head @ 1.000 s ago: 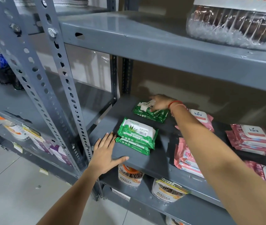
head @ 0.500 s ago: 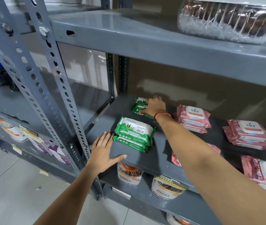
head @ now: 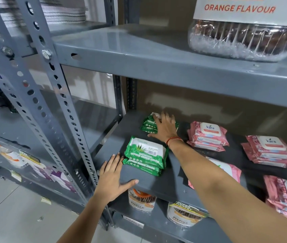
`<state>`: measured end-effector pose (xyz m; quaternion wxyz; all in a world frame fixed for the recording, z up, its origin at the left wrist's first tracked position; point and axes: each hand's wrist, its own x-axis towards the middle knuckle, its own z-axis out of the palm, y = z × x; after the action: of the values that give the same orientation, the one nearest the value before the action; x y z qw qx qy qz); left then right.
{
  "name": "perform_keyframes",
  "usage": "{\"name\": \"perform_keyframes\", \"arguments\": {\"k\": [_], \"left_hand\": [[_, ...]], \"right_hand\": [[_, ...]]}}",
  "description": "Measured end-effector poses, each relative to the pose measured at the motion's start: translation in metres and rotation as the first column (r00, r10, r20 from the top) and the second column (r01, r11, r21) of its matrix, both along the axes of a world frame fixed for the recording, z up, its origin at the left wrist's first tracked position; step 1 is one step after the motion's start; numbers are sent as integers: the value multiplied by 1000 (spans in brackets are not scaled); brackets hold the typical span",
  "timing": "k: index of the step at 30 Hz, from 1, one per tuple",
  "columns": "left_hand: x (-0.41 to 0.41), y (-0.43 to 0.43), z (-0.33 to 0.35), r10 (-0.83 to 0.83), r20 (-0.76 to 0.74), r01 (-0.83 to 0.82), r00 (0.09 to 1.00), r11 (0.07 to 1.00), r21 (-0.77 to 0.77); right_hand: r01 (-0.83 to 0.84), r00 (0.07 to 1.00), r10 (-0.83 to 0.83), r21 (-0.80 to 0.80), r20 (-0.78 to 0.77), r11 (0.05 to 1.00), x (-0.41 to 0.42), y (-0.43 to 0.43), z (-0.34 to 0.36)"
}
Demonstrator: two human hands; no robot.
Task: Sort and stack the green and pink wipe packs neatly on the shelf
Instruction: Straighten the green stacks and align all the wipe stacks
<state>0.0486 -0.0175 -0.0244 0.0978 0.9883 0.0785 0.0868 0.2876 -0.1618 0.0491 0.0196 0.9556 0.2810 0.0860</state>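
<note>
— While the left hand [head: 112,181] lies flat on the near lip of the grey shelf [head: 158,185], how do its fingers sit?

— Spread wide, holding nothing; the thumb hooks over the front edge and the fingertips end just beside the near green stack [head: 145,156].

— What is that stack?

— Green aloe vera wipe packs, one on another, label up, at the near left of the shelf.

— And to the right, near the edge?

— A pink pack with a white lid [head: 226,170], partly hidden under the right forearm, and at the far right edge of the view another pink stack [head: 286,195].

— Where is the right hand [head: 165,128]?

— Farther back, palm down on the far green stack [head: 149,124], fingers opened and pressing flat on the top pack rather than closed around it. A red thread [head: 174,139] circles the wrist.

— Beyond that?

— Two pink Kara stacks along the back: one [head: 207,135] just right of the hand, one [head: 270,151] well apart to its right. On the shelf above stands a clear plastic tub [head: 244,41] labelled orange flavour.
</note>
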Motion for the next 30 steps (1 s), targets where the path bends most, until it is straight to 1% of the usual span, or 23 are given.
{"name": "perform_keyframes", "arguments": {"k": [2,10,16,18,20,22,24,25,27,30], "left_hand": [[0,0,0,-8,8,8,1000,1000,-6],[2,2,-4,-26,22,26,999,999,-22],[2,0,-4,-16,14,17,1000,1000,-14],[3,-1,-2,-9,17,9,1000,1000,2],[2,0,-1,-10,17,10,1000,1000,4],[3,1,-1,2,21,-1,1000,1000,-4],[3,1,0,-4,1,4,1000,1000,8],[3,1,0,-3,1,3,1000,1000,14],[2,0,0,3,-4,-3,1000,1000,31],[-2,-2,-1,9,-6,-9,1000,999,39]], "right_hand": [[-9,1000,9,-10,-28,1000,5,-4,-7],[-49,998,48,-7,-35,999,15,-6,-9],[-81,996,77,-71,-48,994,21,-8,-3],[-82,996,81,-31,-38,996,17,-9,2],[-53,997,59,102,-53,993,3,-10,8],[-29,996,48,238,-74,971,-16,-14,18],[-26,989,72,326,-130,945,-42,-20,30],[-35,983,94,342,-155,939,-58,-23,35],[-88,976,144,308,-165,947,-93,-27,37],[-157,978,181,207,-105,966,-132,-27,23]]}}
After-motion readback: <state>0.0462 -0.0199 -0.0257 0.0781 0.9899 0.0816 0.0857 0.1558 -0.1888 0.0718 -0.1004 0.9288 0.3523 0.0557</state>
